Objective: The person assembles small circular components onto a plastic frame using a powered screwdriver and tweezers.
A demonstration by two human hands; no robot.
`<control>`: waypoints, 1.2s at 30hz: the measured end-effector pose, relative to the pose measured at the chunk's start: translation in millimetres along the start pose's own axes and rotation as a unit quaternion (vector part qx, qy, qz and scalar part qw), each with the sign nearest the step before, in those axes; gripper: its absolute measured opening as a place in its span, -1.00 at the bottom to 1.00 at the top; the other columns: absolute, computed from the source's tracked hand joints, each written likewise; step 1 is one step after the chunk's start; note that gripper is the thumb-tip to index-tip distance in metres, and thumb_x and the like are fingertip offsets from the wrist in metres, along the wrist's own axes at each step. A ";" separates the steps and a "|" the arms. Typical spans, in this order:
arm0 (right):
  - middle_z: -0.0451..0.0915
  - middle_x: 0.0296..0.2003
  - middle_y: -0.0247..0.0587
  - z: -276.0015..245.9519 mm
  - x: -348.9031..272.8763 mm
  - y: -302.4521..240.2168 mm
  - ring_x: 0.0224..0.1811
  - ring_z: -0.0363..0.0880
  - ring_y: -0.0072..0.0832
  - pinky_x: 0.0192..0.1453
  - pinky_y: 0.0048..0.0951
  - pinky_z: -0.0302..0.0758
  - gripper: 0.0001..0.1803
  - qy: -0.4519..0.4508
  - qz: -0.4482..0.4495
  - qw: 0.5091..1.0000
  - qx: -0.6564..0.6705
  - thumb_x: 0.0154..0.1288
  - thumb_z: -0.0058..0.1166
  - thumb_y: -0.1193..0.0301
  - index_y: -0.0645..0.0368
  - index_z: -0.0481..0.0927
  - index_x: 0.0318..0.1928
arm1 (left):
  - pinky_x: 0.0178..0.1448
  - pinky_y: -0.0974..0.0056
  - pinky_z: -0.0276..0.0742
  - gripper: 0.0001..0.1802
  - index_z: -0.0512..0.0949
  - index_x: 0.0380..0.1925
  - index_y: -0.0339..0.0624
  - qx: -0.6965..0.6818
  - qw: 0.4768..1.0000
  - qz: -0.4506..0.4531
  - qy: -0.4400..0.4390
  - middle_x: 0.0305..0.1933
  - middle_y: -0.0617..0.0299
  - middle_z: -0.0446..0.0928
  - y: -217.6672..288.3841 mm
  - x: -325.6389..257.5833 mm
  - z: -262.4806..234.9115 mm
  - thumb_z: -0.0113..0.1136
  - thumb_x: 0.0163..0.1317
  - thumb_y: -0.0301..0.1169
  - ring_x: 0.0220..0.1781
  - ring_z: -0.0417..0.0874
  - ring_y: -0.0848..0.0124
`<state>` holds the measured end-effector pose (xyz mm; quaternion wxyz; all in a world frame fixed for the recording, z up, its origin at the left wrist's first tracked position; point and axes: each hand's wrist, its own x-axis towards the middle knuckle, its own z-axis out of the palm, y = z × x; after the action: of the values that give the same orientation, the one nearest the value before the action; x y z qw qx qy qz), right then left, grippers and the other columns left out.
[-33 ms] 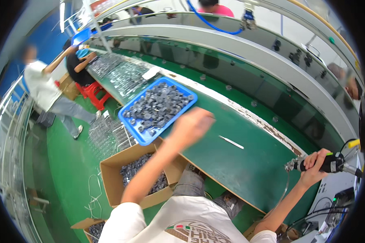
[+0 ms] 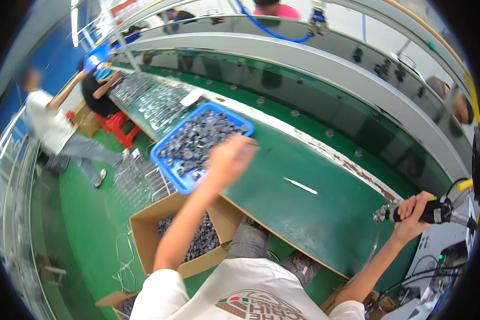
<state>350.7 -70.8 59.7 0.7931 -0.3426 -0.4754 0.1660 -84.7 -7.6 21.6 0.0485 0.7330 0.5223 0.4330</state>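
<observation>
Over the near right edge of the blue tray (image 2: 185,185) hovers my left hand (image 2: 232,158), its fingers smeared by motion, so whether they hold anything is unclear. Small dark grey round parts (image 2: 202,133) fill the tray. At the right end of the bench my right hand (image 2: 413,216) is wrapped round a black cylindrical power tool (image 2: 432,211). Its metal tip points left, and a thin cable hangs down from it. On the green bench top (image 2: 274,218), between my hands, lies a slim white tweezer-like tool (image 2: 300,185).
A cardboard box (image 2: 144,229) of dark parts stands below the bench at my left. Clear plastic trays (image 2: 168,104) cover the bench's far left. Two co-workers are there, one by a red stool (image 2: 121,129). A conveyor (image 2: 304,114) runs behind the bench.
My left hand has moved left, closer to the blue tray. My right hand stays on the power tool. The whole view has shifted slightly.
</observation>
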 end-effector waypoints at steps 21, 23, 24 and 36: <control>0.19 -0.73 -0.45 33.6 12.3 -1.3 -0.78 0.09 -0.70 -0.66 -0.57 0.13 -0.71 0.034 -0.012 0.996 -0.080 0.60 -0.03 0.27 0.20 0.38 -0.28 | 0.09 0.04 0.44 -0.79 0.75 -0.28 -0.11 0.083 0.978 0.150 -0.118 -0.26 0.16 0.70 36.2 133.6 260.3 0.42 0.17 -0.24 -0.11 0.68 0.13; 0.18 -0.73 -0.46 35.0 13.0 1.7 -0.78 0.08 -0.70 -0.66 -0.57 0.15 -0.71 0.036 -0.015 0.995 -0.092 0.60 -0.04 0.28 0.20 0.38 -0.28 | 0.07 0.03 0.43 -0.78 0.74 -0.32 -0.11 0.113 0.974 0.143 -0.136 -0.32 0.16 0.70 39.4 140.8 281.2 0.43 0.16 -0.21 -0.15 0.69 0.13; 0.18 -0.73 -0.45 35.9 13.6 1.9 -0.78 0.09 -0.70 -0.66 -0.57 0.15 -0.71 0.037 -0.014 0.995 -0.089 0.60 -0.04 0.27 0.20 0.38 -0.28 | 0.06 0.02 0.43 -0.76 0.74 -0.35 -0.11 0.150 0.968 0.135 -0.148 -0.39 0.16 0.70 39.8 142.5 289.2 0.44 0.15 -0.19 -0.19 0.69 0.13; 0.21 -0.76 -0.43 42.4 15.1 0.7 -0.81 0.09 -0.68 -0.70 -0.54 0.13 -0.72 0.028 0.012 0.998 -0.051 0.56 0.00 0.30 0.23 0.42 -0.28 | -0.04 0.14 0.53 -0.82 0.72 -0.38 -0.07 -0.179 0.886 0.350 -0.247 -0.27 0.31 0.72 96.4 46.4 248.1 0.50 0.07 -0.29 -0.18 0.65 0.25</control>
<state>321.4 -45.0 82.1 0.7855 -0.3927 -0.4569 0.1415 158.8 81.2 -54.8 0.1519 0.9303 0.1166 0.3127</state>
